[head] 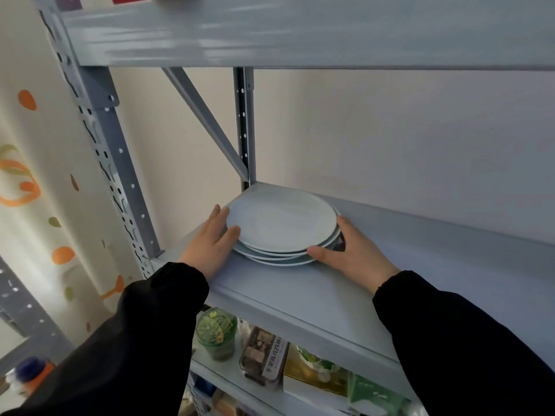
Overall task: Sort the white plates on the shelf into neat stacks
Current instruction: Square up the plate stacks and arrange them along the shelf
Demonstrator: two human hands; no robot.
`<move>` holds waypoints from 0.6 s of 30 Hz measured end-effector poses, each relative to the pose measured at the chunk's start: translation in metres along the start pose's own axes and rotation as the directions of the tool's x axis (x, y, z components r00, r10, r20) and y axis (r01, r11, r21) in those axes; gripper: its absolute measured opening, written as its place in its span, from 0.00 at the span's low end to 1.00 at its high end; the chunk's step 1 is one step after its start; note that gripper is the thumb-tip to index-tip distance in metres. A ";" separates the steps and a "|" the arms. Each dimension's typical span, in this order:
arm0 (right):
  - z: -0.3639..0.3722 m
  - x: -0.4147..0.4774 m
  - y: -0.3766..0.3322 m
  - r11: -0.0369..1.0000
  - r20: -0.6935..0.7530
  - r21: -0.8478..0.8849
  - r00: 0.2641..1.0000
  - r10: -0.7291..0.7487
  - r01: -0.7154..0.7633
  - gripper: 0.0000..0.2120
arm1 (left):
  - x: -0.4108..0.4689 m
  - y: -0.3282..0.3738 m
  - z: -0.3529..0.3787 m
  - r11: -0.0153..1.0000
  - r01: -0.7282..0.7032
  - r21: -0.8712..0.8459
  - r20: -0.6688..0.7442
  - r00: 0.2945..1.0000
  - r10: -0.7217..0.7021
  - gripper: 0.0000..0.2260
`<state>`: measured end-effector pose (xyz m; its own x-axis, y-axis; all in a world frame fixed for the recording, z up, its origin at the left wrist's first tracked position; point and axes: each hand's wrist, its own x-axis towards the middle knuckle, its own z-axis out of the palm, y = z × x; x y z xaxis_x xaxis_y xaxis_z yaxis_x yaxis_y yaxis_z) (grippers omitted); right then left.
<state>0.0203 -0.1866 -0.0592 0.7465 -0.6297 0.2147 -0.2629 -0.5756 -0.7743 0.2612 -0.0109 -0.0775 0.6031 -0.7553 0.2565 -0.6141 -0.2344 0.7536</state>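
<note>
A stack of several white plates (280, 223) sits at the back left corner of the grey metal shelf (315, 295). The rims are slightly offset, with the lower plates sticking out toward the front right. My left hand (210, 244) lies against the stack's left side with straight fingers, its thumb resting on the top plate's rim. On the right side, my right hand (354, 253) touches the stack, its thumb stretched along the front edge of the bottom plates and its fingers against the right rims. Neither hand lifts a plate.
The shelf's rear upright (244, 127) and a diagonal brace (207, 121) stand just behind the stack. Another shelf board (300, 34) runs overhead. Below are a green cup (216, 334) and packaged food boxes (264, 358). The shelf surface to the right of the plates is bare.
</note>
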 end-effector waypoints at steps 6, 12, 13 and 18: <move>-0.003 0.002 0.007 0.999 -0.025 0.040 0.999 0.022 -0.021 0.39 | 0.010 -0.008 0.001 0.999 -0.049 0.022 0.186 0.982 0.044 0.51; -0.005 0.001 0.004 1.000 0.025 -0.001 1.000 0.012 -0.012 0.36 | 0.014 -0.009 -0.001 0.995 -0.095 -0.021 0.160 0.982 0.097 0.52; -0.006 0.000 0.003 1.000 0.035 -0.003 0.999 0.007 -0.007 0.36 | 0.014 -0.009 -0.002 0.996 -0.084 -0.018 0.151 0.985 0.086 0.52; -0.007 -0.001 0.004 1.000 0.051 -0.016 0.999 0.016 -0.016 0.38 | 0.017 -0.017 -0.001 0.997 -0.066 -0.027 0.141 0.988 0.069 0.55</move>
<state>0.0145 -0.1920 -0.0587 0.7725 -0.6116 0.1711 -0.2841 -0.5738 -0.7681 0.2830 -0.0192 -0.0855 0.4816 -0.8484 0.2198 -0.6384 -0.1677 0.7512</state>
